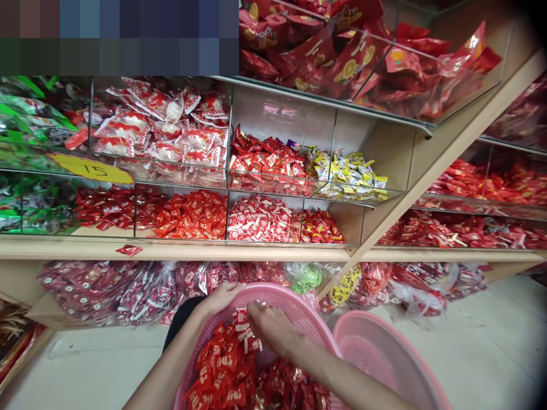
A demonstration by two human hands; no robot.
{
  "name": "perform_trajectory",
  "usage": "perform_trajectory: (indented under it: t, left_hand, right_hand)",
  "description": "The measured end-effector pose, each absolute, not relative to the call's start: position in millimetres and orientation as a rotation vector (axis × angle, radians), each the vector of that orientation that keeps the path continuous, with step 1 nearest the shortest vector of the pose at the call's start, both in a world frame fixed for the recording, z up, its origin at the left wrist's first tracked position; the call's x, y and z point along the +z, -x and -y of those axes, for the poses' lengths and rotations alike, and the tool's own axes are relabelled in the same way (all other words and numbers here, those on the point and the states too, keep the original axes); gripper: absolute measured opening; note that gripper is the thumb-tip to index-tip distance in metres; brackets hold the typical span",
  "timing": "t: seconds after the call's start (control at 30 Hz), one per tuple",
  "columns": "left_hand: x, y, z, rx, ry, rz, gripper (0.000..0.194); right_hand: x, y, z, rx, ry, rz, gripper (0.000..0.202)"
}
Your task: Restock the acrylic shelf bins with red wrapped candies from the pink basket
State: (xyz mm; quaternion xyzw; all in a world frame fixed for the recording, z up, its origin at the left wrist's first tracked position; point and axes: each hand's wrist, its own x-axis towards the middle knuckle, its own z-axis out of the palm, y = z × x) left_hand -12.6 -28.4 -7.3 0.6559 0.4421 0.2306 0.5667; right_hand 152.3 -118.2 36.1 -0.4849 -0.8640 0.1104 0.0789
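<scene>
A pink plastic basket [333, 336] with mesh walls is in front of me at the bottom centre. It holds red wrapped candies [222, 364], with darker red ones [290, 387] at the lower right. My left hand [222, 297] grips the basket's far left rim, its fingertips partly hidden. Inside the basket, my right hand [271, 327] is curled with its fingers closed at a few red-and-white wrapped candies [243, 320]. Part of these candies is covered by the fingers.
A second pink basin [384, 341] stands on the tiled floor at right. Ahead, shelf bins hold red-and-white candies [260, 219], orange-red candies [192, 213] and yellow candies [350, 173]. One loose candy [129, 250] lies on the shelf ledge. Bagged candies [94, 290] sit underneath.
</scene>
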Motion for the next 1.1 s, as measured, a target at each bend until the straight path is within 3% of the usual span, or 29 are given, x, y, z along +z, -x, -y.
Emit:
perform_trajectory:
  t: [0.07, 0.13, 0.27, 0.4, 0.6, 1.1]
  left_hand:
    - [-6.6, 13.0, 28.7, 0.551, -1.545, -1.025, 0.054]
    - [-6.9, 13.0, 28.8, 0.552, -1.523, -1.017, 0.053]
    - [-9.2, 12.4, 28.3, 0.537, -1.498, -1.039, 0.054]
    - [-12.8, 12.7, 27.6, 0.534, -1.484, -1.053, 0.056]
    - [-14.4, 13.6, 26.6, 0.523, -1.496, -1.08, 0.058]
    - [-13.4, 14.0, 26.5, 0.538, -1.491, -1.089, 0.054]
  right_hand:
    - [70.8, -158.6, 100.9, 0.45, 1.437, 2.355, 0.021]
    - [102.4, -164.9, 76.6, 0.381, 1.366, 2.188, 0.011]
    - [134.3, -171.3, 17.9, 0.184, 1.365, 2.03, 0.012]
    - [131.6, -166.7, -25.1, 0.073, 1.49, 2.043, 0.018]
    - [125.2, -159.5, -40.7, 0.17, 1.67, 2.066, 0.031]
    - [140.2, -175.3, -9.1, 0.167, 1.403, 2.053, 0.023]
